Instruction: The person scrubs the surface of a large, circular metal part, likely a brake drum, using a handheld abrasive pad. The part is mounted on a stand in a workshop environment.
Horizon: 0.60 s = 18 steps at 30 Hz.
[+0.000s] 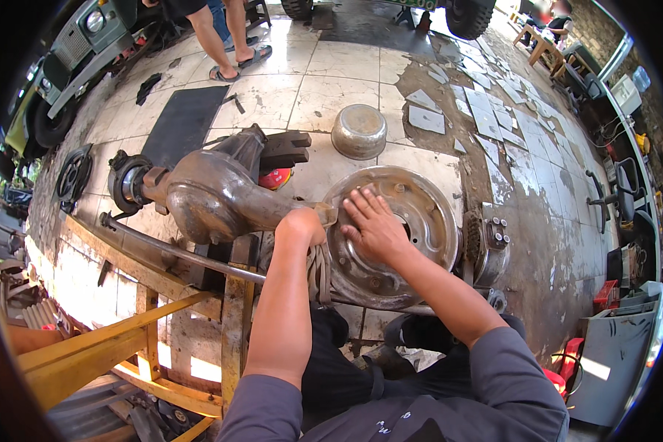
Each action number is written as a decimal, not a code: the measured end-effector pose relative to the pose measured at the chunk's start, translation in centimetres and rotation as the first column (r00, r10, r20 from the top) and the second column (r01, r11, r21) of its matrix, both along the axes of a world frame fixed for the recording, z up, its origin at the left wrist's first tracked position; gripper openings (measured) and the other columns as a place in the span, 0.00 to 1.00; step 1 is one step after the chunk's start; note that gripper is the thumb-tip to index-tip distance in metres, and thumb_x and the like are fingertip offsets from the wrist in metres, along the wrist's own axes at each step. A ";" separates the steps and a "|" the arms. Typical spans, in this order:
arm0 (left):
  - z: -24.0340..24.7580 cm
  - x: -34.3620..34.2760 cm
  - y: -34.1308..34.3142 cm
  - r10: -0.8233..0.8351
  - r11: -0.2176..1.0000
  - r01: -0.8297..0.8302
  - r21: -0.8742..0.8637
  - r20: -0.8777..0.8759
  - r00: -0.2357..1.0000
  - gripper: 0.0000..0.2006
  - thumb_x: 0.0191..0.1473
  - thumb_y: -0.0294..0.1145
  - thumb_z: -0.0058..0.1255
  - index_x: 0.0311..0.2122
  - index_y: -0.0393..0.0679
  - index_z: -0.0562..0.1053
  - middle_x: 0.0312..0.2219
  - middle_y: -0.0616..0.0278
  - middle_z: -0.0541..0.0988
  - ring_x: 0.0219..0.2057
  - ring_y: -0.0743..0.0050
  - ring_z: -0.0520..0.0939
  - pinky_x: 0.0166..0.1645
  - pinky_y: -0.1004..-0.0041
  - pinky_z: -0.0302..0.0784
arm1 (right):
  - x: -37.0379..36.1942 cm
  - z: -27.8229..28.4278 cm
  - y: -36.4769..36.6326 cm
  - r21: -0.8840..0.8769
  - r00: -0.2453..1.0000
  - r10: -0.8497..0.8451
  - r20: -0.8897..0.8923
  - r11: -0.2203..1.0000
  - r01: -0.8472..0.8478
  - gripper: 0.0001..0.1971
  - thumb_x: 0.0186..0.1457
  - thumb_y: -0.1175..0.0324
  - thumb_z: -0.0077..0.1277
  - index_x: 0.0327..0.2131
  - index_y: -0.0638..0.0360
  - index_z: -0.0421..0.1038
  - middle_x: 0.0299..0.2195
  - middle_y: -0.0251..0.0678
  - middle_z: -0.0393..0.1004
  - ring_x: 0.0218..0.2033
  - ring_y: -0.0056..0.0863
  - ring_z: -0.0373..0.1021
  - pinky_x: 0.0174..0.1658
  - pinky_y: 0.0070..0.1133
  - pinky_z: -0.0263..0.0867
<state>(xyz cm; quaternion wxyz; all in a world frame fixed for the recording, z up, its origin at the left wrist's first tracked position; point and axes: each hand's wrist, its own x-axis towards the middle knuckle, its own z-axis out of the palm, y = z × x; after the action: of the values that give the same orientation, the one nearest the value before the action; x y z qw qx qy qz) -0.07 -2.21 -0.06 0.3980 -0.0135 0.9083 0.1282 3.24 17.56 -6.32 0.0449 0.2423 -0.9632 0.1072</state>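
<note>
My right hand (377, 227) lies flat, fingers spread, on the upper left face of a large round metal plate (431, 221) that looks like a brake backing plate. The plate is worn, with pressed ridges and a hole in its middle. My left hand (303, 222) is bent at the wrist by the plate's left edge, against the end of a rusty axle housing (217, 191). Its fingers are hidden from view. Below it hangs a bundle of grey-brown strips (318, 272); whether I hold it cannot be made out.
A metal drum (359, 131) sits on the tiles beyond the plate. A long rod (180, 254) runs beside a yellow frame (88, 353) at left. A hub-like part (492, 254) stands at right. Broken tiles (423, 118) lie farther off. Another person's legs (225, 37) are at the far left.
</note>
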 end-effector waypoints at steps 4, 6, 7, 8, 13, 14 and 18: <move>0.7 0.1 0.6 -0.011 1.000 0.011 -0.013 -0.016 1.000 0.16 0.50 0.39 0.61 0.34 0.33 0.81 0.27 0.51 0.84 0.29 0.62 0.86 0.37 0.65 0.81 | -0.4 -0.7 0.5 0.038 0.997 -0.074 -0.010 0.996 0.074 0.36 0.65 0.42 0.35 0.64 0.63 0.56 0.67 0.48 0.52 0.70 0.46 0.46 0.70 0.41 0.41; 0.0 0.1 0.1 -0.004 1.000 0.003 -0.016 -0.036 0.999 0.16 0.50 0.40 0.61 0.33 0.33 0.81 0.27 0.51 0.84 0.29 0.62 0.86 0.37 0.65 0.81 | 1.0 0.0 -0.1 0.052 1.000 -0.015 0.022 0.999 0.014 0.37 0.65 0.42 0.35 0.64 0.66 0.56 0.67 0.51 0.52 0.69 0.47 0.46 0.69 0.41 0.42; -0.1 0.0 0.2 -0.001 1.000 0.000 -0.017 -0.030 1.000 0.16 0.50 0.39 0.61 0.33 0.33 0.81 0.27 0.51 0.84 0.29 0.62 0.86 0.37 0.65 0.81 | 0.8 0.0 0.2 0.021 0.999 -0.020 0.032 1.000 0.020 0.37 0.65 0.42 0.35 0.64 0.66 0.56 0.67 0.51 0.52 0.69 0.47 0.46 0.69 0.41 0.42; -0.2 0.0 0.2 0.002 1.000 -0.002 -0.017 -0.024 1.000 0.16 0.50 0.39 0.61 0.33 0.33 0.81 0.27 0.51 0.84 0.28 0.62 0.86 0.37 0.65 0.81 | 0.3 0.0 0.5 -0.009 0.999 -0.026 0.043 1.000 0.026 0.37 0.65 0.42 0.36 0.64 0.66 0.55 0.67 0.52 0.52 0.69 0.48 0.46 0.69 0.42 0.42; 0.1 -0.1 0.6 0.072 0.997 -0.071 -0.041 0.030 0.997 0.18 0.46 0.36 0.60 0.44 0.42 0.81 0.46 0.51 0.81 0.49 0.56 0.81 0.52 0.64 0.78 | 0.6 -0.3 -0.7 0.026 0.994 -0.113 -0.001 0.993 0.113 0.37 0.64 0.43 0.36 0.64 0.67 0.55 0.67 0.52 0.52 0.69 0.47 0.46 0.69 0.41 0.41; -0.3 0.0 0.4 0.069 0.997 -0.068 -0.042 0.013 0.998 0.18 0.46 0.36 0.60 0.44 0.42 0.81 0.46 0.51 0.81 0.49 0.56 0.81 0.52 0.64 0.78 | 1.7 0.0 -0.8 0.044 0.997 -0.081 0.008 0.996 0.080 0.37 0.65 0.44 0.37 0.64 0.68 0.55 0.66 0.52 0.53 0.69 0.47 0.46 0.69 0.41 0.41; -1.0 -0.3 0.5 0.081 0.996 -0.080 -0.031 0.049 0.996 0.19 0.46 0.35 0.60 0.45 0.43 0.80 0.47 0.51 0.81 0.49 0.56 0.81 0.52 0.64 0.78 | -0.3 -0.5 0.1 -0.029 0.997 -0.074 0.015 0.997 0.075 0.37 0.64 0.44 0.38 0.63 0.68 0.56 0.66 0.54 0.52 0.69 0.47 0.47 0.69 0.42 0.42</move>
<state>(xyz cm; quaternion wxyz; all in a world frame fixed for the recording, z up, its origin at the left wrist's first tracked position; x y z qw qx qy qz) -0.32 -1.72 -1.04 0.4148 -0.0590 0.8985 0.1308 2.92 17.62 -6.86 0.0459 0.2047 -0.9702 0.1212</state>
